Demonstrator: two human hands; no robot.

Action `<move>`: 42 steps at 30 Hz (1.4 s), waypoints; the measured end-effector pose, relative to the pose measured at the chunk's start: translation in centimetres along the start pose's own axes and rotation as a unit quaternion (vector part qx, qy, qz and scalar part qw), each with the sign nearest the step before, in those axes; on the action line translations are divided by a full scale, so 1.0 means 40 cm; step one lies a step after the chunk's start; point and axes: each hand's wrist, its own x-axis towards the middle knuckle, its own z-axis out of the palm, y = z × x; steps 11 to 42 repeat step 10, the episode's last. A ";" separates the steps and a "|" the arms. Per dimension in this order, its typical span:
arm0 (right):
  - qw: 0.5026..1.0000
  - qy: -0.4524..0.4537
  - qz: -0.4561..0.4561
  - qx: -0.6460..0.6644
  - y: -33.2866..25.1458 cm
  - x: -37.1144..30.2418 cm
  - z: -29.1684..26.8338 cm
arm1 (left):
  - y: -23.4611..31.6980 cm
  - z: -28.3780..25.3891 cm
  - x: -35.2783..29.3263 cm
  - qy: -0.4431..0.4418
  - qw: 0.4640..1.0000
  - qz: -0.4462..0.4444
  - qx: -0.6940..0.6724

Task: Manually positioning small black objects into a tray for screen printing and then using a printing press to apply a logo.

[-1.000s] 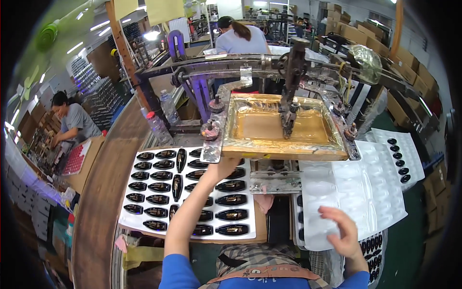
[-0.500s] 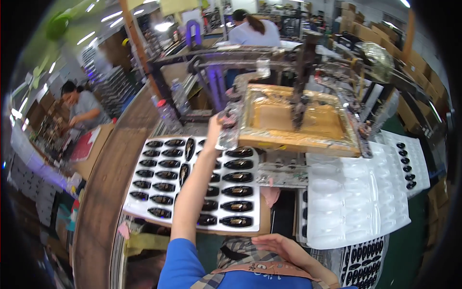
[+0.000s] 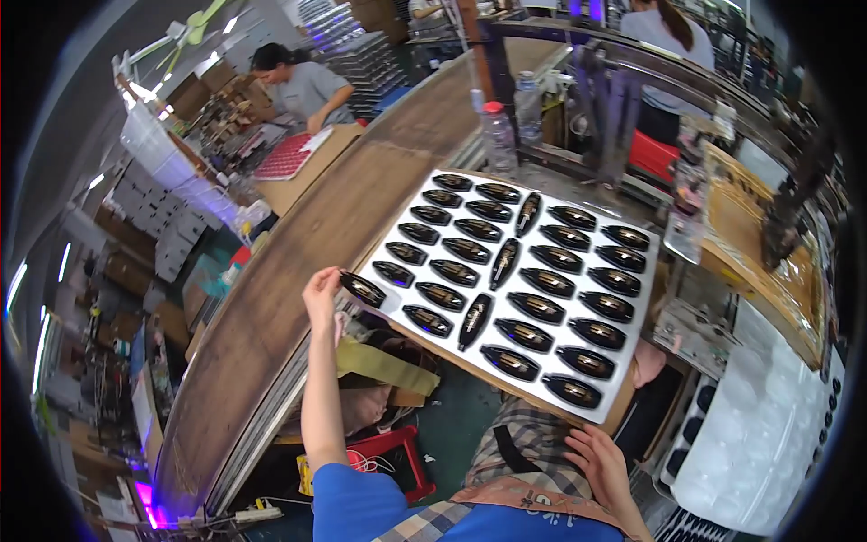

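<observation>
My left hand (image 3: 322, 294) pinches the tip of a glossy black boat-shaped piece (image 3: 363, 289) with a small gold mark. This piece is at the left corner of a white moulded tray (image 3: 384, 307); whether it rests fully in its slot, I cannot tell. Rows of similar black pieces (image 3: 539, 308) fill the tray, a few of them turned crosswise in a middle column. My right hand (image 3: 601, 462) is held low in front of my checked apron, fingers loosely spread, with nothing in it.
A screen-printing frame (image 3: 722, 266) with amber mesh is on the right, above a metal fixture (image 3: 691, 330). Stacked translucent trays (image 3: 745, 425) lie below it. A brown conveyor belt (image 3: 262, 316) curves along the left. Bottles (image 3: 498, 140) stand behind the tray. Co-workers (image 3: 312, 90) work farther off.
My left hand has left the printing frame's left end and now grips a black piece at the tray's left corner. The view has swung left. My right hand stays low by the apron.
</observation>
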 end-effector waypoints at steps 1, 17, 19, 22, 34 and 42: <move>1.000 -0.005 0.003 -0.004 0.004 0.006 0.004 | -0.018 0.008 -0.008 0.007 1.000 -0.020 -0.015; 0.990 0.094 -0.105 -0.026 0.042 0.041 0.032 | -0.113 0.008 0.018 0.010 0.996 -0.004 0.093; 0.990 0.094 -0.105 -0.026 0.042 0.041 0.032 | -0.113 0.008 0.018 0.010 0.996 -0.004 0.093; 0.990 0.094 -0.105 -0.026 0.042 0.041 0.032 | -0.113 0.008 0.018 0.010 0.996 -0.004 0.093; 0.990 0.094 -0.105 -0.026 0.042 0.041 0.032 | -0.113 0.008 0.018 0.010 0.996 -0.004 0.093; 0.990 0.094 -0.105 -0.026 0.042 0.041 0.032 | -0.113 0.008 0.018 0.010 0.996 -0.004 0.093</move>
